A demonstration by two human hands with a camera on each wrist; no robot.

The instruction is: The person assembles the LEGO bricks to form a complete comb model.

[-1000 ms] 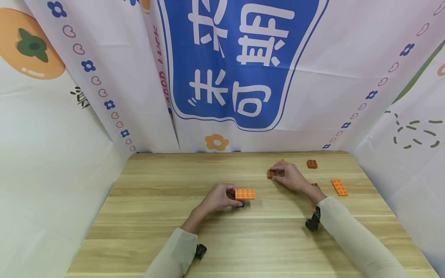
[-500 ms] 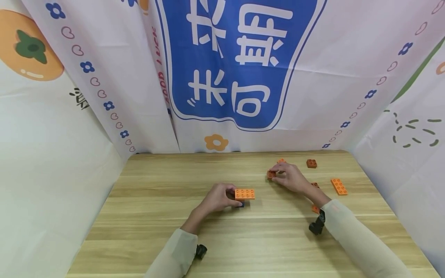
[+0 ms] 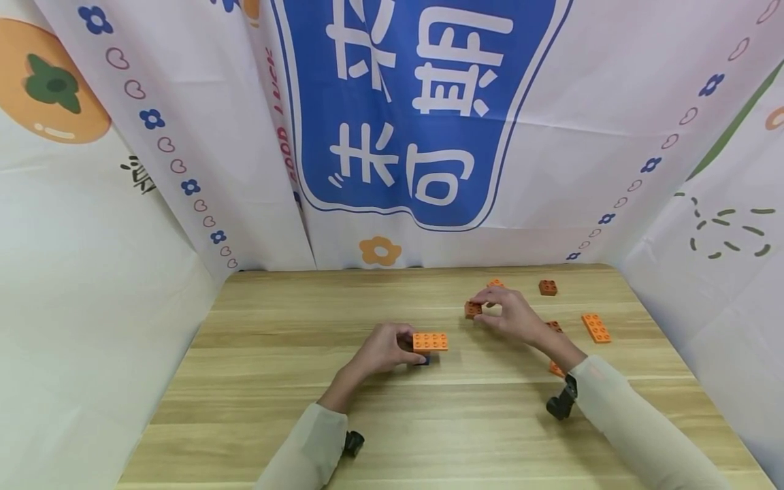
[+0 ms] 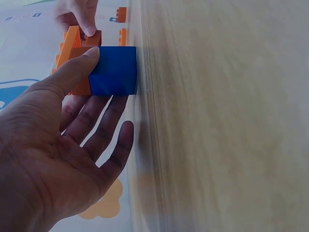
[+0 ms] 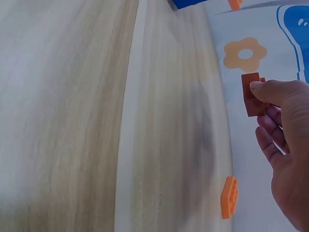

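My left hand (image 3: 384,348) holds a small upright stack between thumb and fingers, near the middle of the table. At its bottom is a blue block (image 4: 113,70), then a brown brick (image 4: 82,88), and an orange studded plate (image 3: 431,341) lies across the top, jutting out to the right. Farther back and to the right, my right hand (image 3: 511,316) pinches another brown brick (image 5: 251,104) between thumb and fingertips. In the right wrist view that brick is raised above the wood, its studs turned toward the palm.
On the wooden table (image 3: 275,408), right side, lie a brown brick (image 3: 548,288) and an orange plate (image 3: 596,328). Another brown brick (image 3: 554,327) and an orange piece (image 3: 556,368) are partly covered by my right forearm. Behind my right hand sits an orange piece (image 3: 495,283). Printed cloth surrounds the table.
My right hand has shifted slightly left with the brown brick, and the orange pieces behind it and by its wrist show more. The left hand and the stack have stayed put.
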